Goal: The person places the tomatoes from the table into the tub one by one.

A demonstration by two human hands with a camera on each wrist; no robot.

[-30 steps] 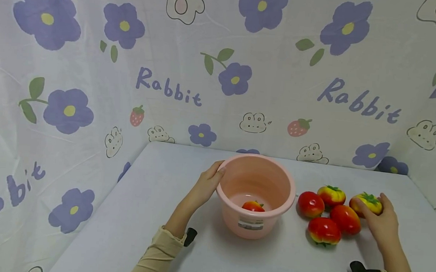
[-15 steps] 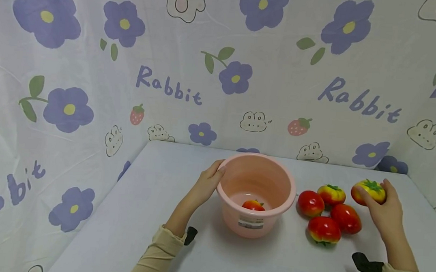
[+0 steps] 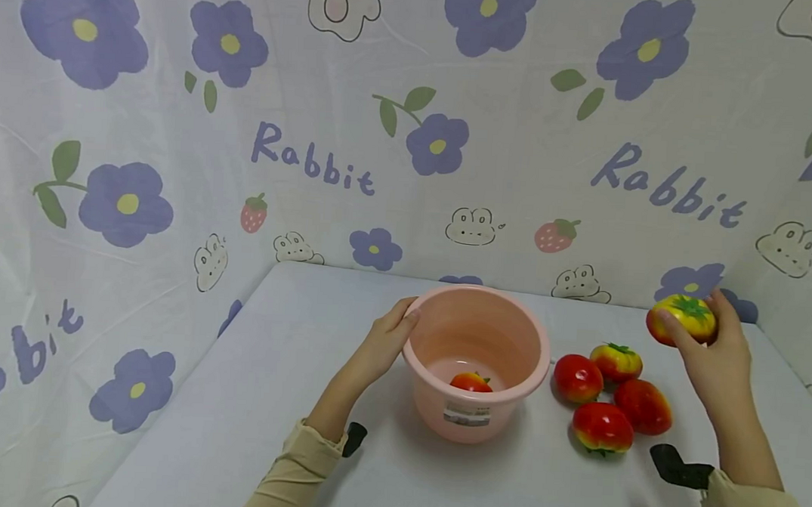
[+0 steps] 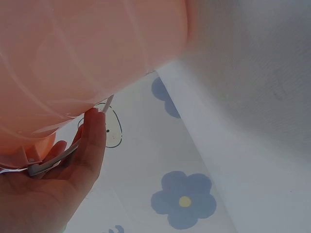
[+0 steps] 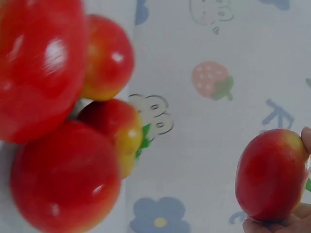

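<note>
My left hand (image 3: 386, 342) grips the left rim of a pink plastic bucket (image 3: 477, 328) that stands on the table. In the left wrist view its fingers (image 4: 92, 141) curl under the rim beside a thin pale handle (image 4: 56, 160). One red tomato (image 3: 471, 382) lies at the bottom of the bucket, partly hidden by the near wall. At the right, my right hand (image 3: 721, 365) holds a red and yellow tomato (image 3: 682, 320) with a green leafy top, up above the table, between thumb and fingers. The right wrist view shows this tomato's smooth red side (image 5: 272, 174).
Several more tomatoes sit clustered right of the bucket: a red one (image 3: 579, 379), a yellow-topped one (image 3: 617, 362), and others nearer the front (image 3: 602, 428). A patterned cloth (image 3: 506, 137) hangs behind the white table (image 3: 294, 317). Black wrist mounts (image 3: 678, 470) stick out from the sleeves.
My right hand has lifted the red and yellow tomato from beside the cluster and raised it up and back. The left hand and the bucket have stayed put.
</note>
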